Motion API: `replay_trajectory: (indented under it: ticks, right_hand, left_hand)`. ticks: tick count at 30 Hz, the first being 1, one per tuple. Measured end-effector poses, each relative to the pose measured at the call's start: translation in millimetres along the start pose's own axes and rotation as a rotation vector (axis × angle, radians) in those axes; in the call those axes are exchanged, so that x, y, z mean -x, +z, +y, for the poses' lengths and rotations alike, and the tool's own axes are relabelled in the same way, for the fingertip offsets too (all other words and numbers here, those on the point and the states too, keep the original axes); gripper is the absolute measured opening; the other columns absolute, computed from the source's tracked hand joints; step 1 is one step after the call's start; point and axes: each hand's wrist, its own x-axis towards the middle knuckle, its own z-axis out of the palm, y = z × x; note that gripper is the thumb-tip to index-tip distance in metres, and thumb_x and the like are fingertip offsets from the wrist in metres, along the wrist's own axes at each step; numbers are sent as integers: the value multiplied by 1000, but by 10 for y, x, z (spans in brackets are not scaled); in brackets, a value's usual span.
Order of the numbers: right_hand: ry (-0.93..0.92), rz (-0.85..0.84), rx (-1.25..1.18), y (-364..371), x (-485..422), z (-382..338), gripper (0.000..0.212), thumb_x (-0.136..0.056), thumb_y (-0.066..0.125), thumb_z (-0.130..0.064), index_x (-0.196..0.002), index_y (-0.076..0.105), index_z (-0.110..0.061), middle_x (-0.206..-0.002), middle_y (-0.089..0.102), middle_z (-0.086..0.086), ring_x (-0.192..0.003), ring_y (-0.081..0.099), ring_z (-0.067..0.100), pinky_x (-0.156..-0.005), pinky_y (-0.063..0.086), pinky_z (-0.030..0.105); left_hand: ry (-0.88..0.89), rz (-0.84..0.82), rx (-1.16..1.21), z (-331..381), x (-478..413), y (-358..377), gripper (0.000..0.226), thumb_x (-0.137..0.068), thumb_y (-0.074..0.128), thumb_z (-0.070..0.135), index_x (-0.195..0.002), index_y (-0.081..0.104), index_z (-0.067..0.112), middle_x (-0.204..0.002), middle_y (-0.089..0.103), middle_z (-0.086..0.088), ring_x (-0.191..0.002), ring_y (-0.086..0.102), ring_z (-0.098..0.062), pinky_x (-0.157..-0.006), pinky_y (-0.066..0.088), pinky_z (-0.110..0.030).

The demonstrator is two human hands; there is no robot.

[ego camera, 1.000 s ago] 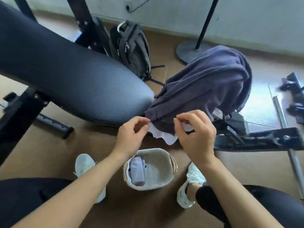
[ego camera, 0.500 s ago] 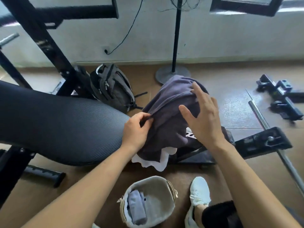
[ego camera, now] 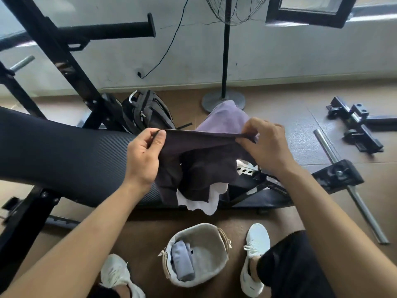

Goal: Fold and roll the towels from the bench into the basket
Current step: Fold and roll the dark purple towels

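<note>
**Holding a dark towel stretched between both hands above the basket**

Sitting at the bottom centre of the frame, the basket (ego camera: 209, 253) rests on the brown floor between two white shoes, the left shoe (ego camera: 119, 276) at the lower left and the right shoe (ego camera: 255, 252) just beside the basket's right rim. One rolled grey-blue towel (ego camera: 182, 263) lies inside it against the left wall.

Above the basket, a white towel (ego camera: 198, 204) hangs off the end of the bench, and the dark towel (ego camera: 202, 162) lies bunched over it. Its upper edge is lifted and pulled into a straight, taut line at mid-frame. The left hand (ego camera: 144, 158) pinches the left end of that edge between thumb and forefinger. The right hand (ego camera: 266, 145) grips the right end with curled fingers. Behind the taut edge, a lilac towel (ego camera: 223, 121) is heaped on the bench end.

The bench pad (ego camera: 64, 155), black and ribbed, fills the left middle of the frame. Beyond it a grey backpack (ego camera: 146, 110) leans by the black rack. A steel bar (ego camera: 348, 186) lies on the floor at the right. Farther back, the fan stand (ego camera: 223, 100) rises at the top centre against the pale wall, and a dark window frame (ego camera: 311, 16) sits in the upper right.
</note>
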Motion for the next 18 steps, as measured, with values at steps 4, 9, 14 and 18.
replay_trajectory:
  ticks: [4,9,14,18]
  right_hand:
    - [-43,-91,-7,-159,225,-159,14,-78,77,-4,-82,66,-14,-77,68,-1,-68,63,23,-69,54,41]
    - [-33,-95,81,-136,548,-257,12,-84,71,-3,-88,73,-13,-87,69,2,-77,62,24,-69,47,34]
    - [105,8,76,-64,649,-374,9,-94,63,-13,-96,72,-11,-90,75,11,-79,65,34,-70,47,38]
    - [253,16,-102,-44,549,-483,14,-96,65,-20,-102,74,-13,-88,70,4,-81,62,21,-74,44,28]
  left_hand:
    - [8,47,-13,232,265,-279,22,-103,59,15,-85,70,20,-73,65,12,-69,57,-2,-63,48,-18]
    - [54,122,17,486,618,-666,21,-102,60,13,-85,70,19,-71,66,17,-71,58,-1,-67,49,-17]
    - [73,179,33,529,859,-940,23,-103,58,14,-83,67,21,-69,63,20,-70,53,1,-68,45,-17]
    - [4,252,14,395,916,-1138,23,-102,58,20,-81,65,24,-71,60,16,-74,50,-3,-71,43,-21]
